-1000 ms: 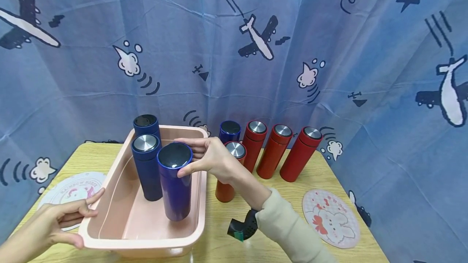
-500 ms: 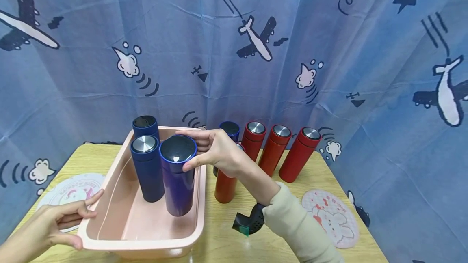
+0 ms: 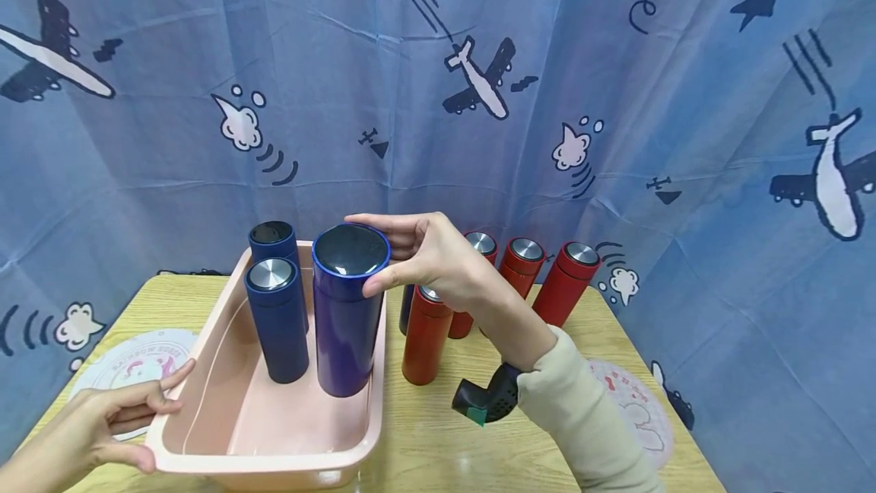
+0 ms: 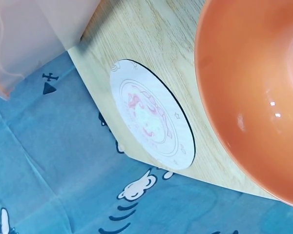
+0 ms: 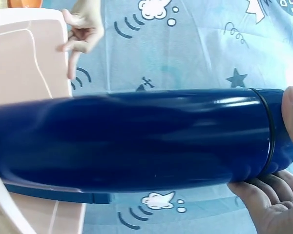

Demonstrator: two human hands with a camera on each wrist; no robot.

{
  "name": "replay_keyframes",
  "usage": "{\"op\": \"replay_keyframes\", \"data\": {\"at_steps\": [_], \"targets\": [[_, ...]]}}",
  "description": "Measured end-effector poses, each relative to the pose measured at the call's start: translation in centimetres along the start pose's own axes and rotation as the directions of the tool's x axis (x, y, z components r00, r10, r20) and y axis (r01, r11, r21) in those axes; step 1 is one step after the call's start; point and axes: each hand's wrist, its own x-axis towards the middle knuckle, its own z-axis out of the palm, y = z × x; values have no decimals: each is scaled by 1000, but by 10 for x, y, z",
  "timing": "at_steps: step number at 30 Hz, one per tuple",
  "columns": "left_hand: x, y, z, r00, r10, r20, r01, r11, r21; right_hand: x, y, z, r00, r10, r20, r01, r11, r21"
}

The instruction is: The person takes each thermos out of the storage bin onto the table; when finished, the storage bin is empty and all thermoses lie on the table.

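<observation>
In the head view my right hand point(image 3: 434, 257) holds a glossy blue thermos flask point(image 3: 347, 326) by its dark-topped lid, thumb in front and fingers behind. The flask stands upright over the right side of a pale pink plastic tub point(image 3: 274, 462), its bottom within the rim. The right wrist view shows this flask point(image 5: 136, 141) lengthwise, with thumb and fingers point(image 5: 268, 195) at the lid end. Two matte navy flasks point(image 3: 279, 333) stand inside the tub. My left hand point(image 3: 112, 417) grips the tub's left rim near the front corner.
Several red flasks point(image 3: 427, 341) stand right of the tub, with another blue one point(image 3: 406, 310) partly hidden. A black angled piece point(image 3: 489, 398) appears under the right sleeve. Round mats point(image 3: 147, 352) lie on the wooden table. An orange bowl point(image 4: 259, 97) shows in the left wrist view.
My right hand has raised the blue flask and moved it rightward, from low in the tub toward its right rim. The left hand stays on the rim.
</observation>
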Motion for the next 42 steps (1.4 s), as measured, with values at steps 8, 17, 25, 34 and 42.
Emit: {"op": "replay_keyframes", "data": {"at_steps": [8,17,25,34,42], "targets": [[1,2,1,1000,-9,-5,9,1000,3,-6,-23,-10,999,-29,21,30,999,-29],[-2,-3,1,1000,21,-16,-21,1000,-6,-19,-31,-26,999,-19,29,21,997,-74],[-2,-3,-1,1000,-10,-11,10,1000,-23,-34,-26,-44,1000,-3,9,3,999,-37],[0,1,-2,999,-35,-15,35,999,9,-55,-20,-71,1000,20,-20,-21,999,-36],[1,3,-1,999,-30,-18,31,998,46,-75,-8,-99,1000,10,-8,-10,999,-31]]}}
